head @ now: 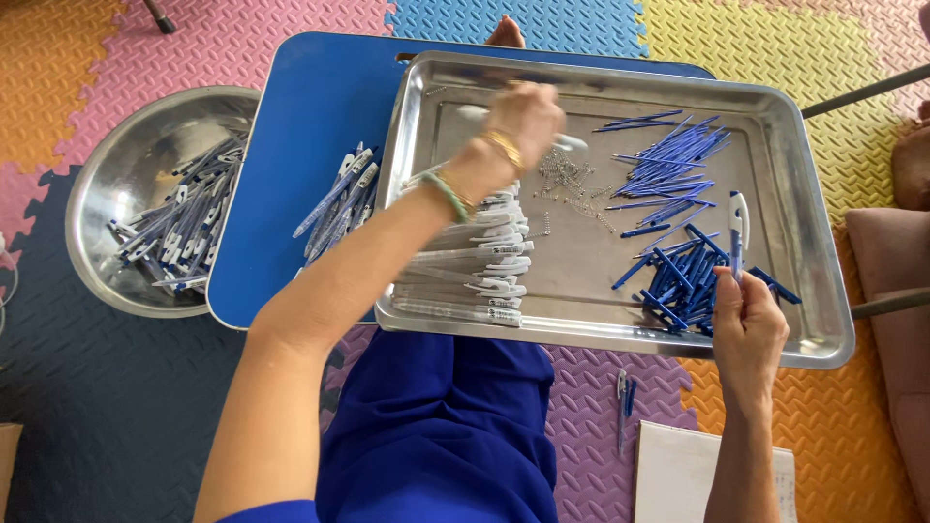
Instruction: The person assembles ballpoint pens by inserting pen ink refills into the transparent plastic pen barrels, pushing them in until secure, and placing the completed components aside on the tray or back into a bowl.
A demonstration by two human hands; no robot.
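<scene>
Foam floor mats in pink, yellow, orange, purple and dark blue cover the ground like puzzle pieces. On them sits a low blue plastic worktop with rounded corners, and across it lies a large rectangular steel tray. To the left of the worktop, on the floor, stands a round steel bowl filled with assembled blue and white pens. One more small heap of such pens lies on the blue worktop, just beside the left wall of the tray.

Inside the tray, at its left side, white pen barrels are stacked in a row. At the right side there is a pile of thin blue refills and, nearer to the person, short blue pen parts. Between these piles small metal springs are scattered.

The left hand reaches over the tray; its fingers are closed around a white pen piece, which looks blurred. The right hand is at the near right edge of the tray, and its fingers pinch a blue and white pen that stands upright above the short blue parts. A single pen lies on the purple mat, next to a white paper sheet.
</scene>
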